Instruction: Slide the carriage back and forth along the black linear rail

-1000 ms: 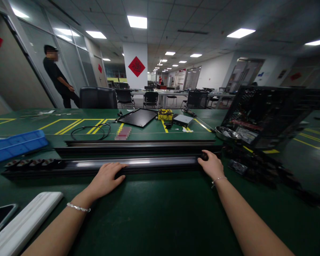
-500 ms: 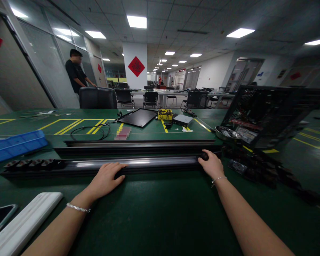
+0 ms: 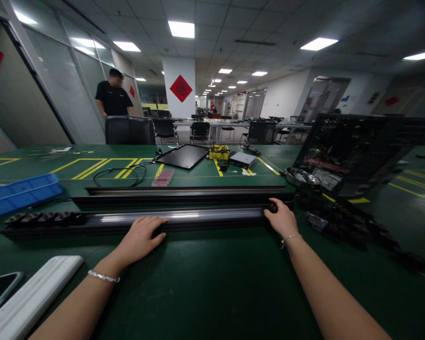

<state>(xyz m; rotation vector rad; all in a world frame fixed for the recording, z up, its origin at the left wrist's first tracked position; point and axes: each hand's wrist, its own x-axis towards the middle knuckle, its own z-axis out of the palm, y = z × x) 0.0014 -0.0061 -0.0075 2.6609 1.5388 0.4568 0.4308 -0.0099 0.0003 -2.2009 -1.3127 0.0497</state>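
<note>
A long black rail [image 3: 216, 216] with a shiny trough lies across the table in front of me. My left hand [image 3: 143, 236] rests on its near edge left of the middle, fingers stretched along it and thumb apart. At the rail's right end my right hand [image 3: 282, 218] has its fingers and thumb closed on a small black part [image 3: 272, 207], mostly hidden by the fingers. Several dark block-like pieces [image 3: 44, 218] sit in a row at the rail's left end. A second black rail [image 3: 184, 194] lies parallel just behind.
A blue bin [image 3: 24, 193] is at left, with a white bar [image 3: 35, 295] and a phone-like device [image 3: 0, 290] nearer me. At right are an open black computer case [image 3: 361, 151], a metal bowl [image 3: 301, 177] and dark parts [image 3: 361, 226]. A person [image 3: 114, 97] stands beyond a chair.
The person in the background has walked to the right and now stands behind the black chair. My hands and the rail look almost unmoved.
</note>
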